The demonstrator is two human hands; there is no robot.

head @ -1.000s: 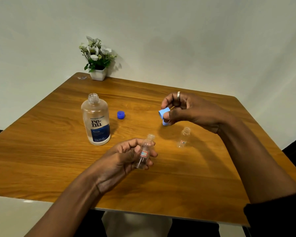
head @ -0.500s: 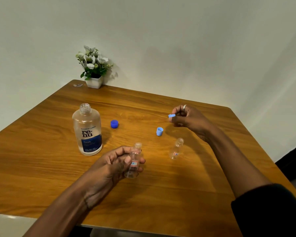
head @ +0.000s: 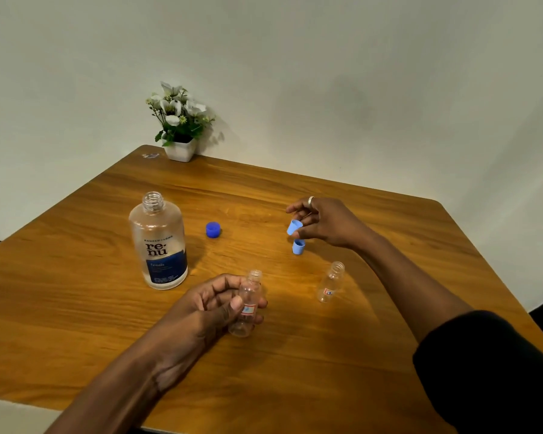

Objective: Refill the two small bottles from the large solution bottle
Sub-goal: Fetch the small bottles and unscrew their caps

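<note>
A person sat at a wooden table [head: 76, 308] set against a plain pale wall, with both forearms reaching in from the near edge.

The left hand [head: 207, 308] was near the middle of the table. Its fingers and thumb were curled round a small clear bottle [head: 248, 303] with a red-edged label. The bottle had no cap and leaned slightly to the right. Its base seemed to hover just off the table, though the angle made that hard to judge.

The right hand [head: 326, 222] was farther away and to the right, with a ring [head: 310, 200] on one finger. Its thumb and fingers pinched a light blue cap [head: 294, 227], and the remaining fingers were loosely spread. A second light blue cap [head: 298, 247] sat on the table just near of the held one, open end up.

The second small bottle [head: 330, 281] stood uncapped on the table, to the right of the held bottle and apart from it.

The large solution bottle [head: 159, 245] stood upright on the left side of the table with its neck open. It was clear, with a dark blue label reading "renu". Its dark blue cap [head: 213, 229] lay on the table just to its right.

A white pot of white flowers [head: 181, 148] stood at the far left corner against the wall. A dark sleeve [head: 489, 371] covered the right upper arm.
</note>
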